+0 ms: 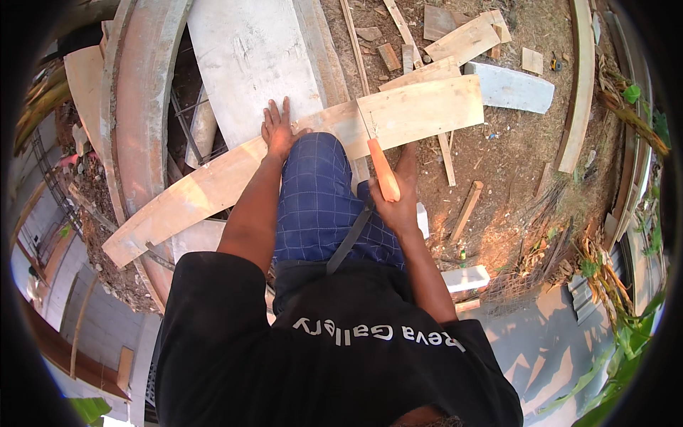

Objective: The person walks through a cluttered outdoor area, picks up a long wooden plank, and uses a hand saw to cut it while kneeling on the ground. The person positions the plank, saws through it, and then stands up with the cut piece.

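A long pale wooden plank [423, 108] lies crosswise before me, over a whitish board [250, 60]. My left hand [279, 131] is spread on the plank and board, fingers apart, holding nothing. One knee in blue checked trousers [313, 188] covers part of the plank just right of that hand. My right hand [398, 198] is wrapped round the orange handle of a handsaw [384, 171]. The saw's thin blade points away from me and meets the plank right of the knee, along a dark line across it. How deep the blade sits I cannot tell.
Wood offcuts [462, 41] and thin strips litter the dirt at the far right, near a pale blue-grey block [514, 87]. Large curved beams [146, 92] stand at the left. A small tape measure [556, 65] and a long board [580, 92] lie further right.
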Motion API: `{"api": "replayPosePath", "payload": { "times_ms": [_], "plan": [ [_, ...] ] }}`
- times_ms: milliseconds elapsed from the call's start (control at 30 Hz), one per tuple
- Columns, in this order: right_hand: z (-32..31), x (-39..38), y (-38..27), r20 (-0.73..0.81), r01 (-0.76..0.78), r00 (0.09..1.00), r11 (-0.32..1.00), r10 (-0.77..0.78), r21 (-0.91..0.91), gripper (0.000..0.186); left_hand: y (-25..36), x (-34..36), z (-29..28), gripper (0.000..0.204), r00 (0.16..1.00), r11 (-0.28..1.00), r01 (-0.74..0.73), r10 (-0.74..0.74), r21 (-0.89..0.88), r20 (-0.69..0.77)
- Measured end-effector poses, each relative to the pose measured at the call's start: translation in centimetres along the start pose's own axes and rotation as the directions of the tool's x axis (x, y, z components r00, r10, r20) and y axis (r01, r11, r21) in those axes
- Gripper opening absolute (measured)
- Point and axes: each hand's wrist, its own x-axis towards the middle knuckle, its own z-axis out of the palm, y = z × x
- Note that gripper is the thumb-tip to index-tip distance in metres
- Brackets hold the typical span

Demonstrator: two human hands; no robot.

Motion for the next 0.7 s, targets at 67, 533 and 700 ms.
{"api": "replayPosePath", "payload": {
  "times_ms": [67,533,700],
  "plan": [
    [1.3,4.2,-0.4,-0.053,0.088,0.994,0.994,-0.091,-0.067,0.026,-0.3,0.5,0.2,0.118,0.999,0.999,-0.035,0.035,0.002,-0.033],
    [1.5,2.4,1.2,-0.026,-0.044,0.999,0.999,0.043,-0.006,0.027,0.0,0.2,0.6,0.117,1.0,0.999,-0.02,0.02,-0.034,-0.022],
    [-3.0,-4.6,-0.5,0.05,-0.137,0.99,0.989,0.135,0.05,0.028,-2.0,0.5,1.8,0.118,0.998,1.0,-0.006,0.005,-0.03,-0.056]
  ]
}}
